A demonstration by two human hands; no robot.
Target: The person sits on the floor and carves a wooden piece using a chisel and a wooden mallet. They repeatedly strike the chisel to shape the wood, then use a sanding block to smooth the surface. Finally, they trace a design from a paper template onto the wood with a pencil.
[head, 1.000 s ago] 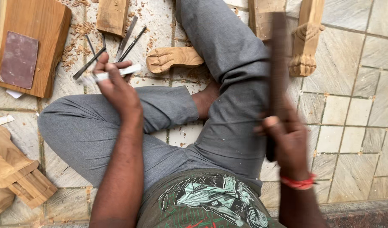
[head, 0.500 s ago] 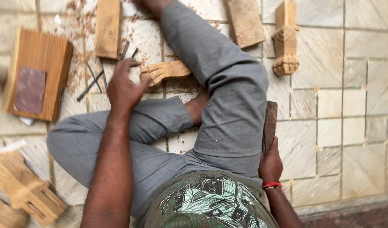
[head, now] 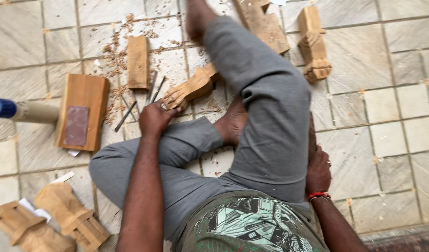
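Observation:
I sit on a tiled floor in grey trousers, legs folded. My left hand [head: 154,117] is closed over the near end of a carved pale wooden piece [head: 192,87] that lies on the floor by my foot. Down at my right thigh, my right hand [head: 318,171] grips a dark wooden stick [head: 312,135]. Most of the stick is hidden behind my leg.
Thin metal chisels [head: 152,87] and wood shavings [head: 113,52] lie beyond my left hand. A wooden block with a dark sanding pad [head: 82,112], a small plank [head: 138,62] and a blue-capped tube [head: 23,111] are at left. Carved legs lie at upper right [head: 313,45] and lower left [head: 70,215].
My left hand put down the thin white tool and took hold of the carved piece. My right hand lowered the dark stick from upright to beside my thigh. The view shifted.

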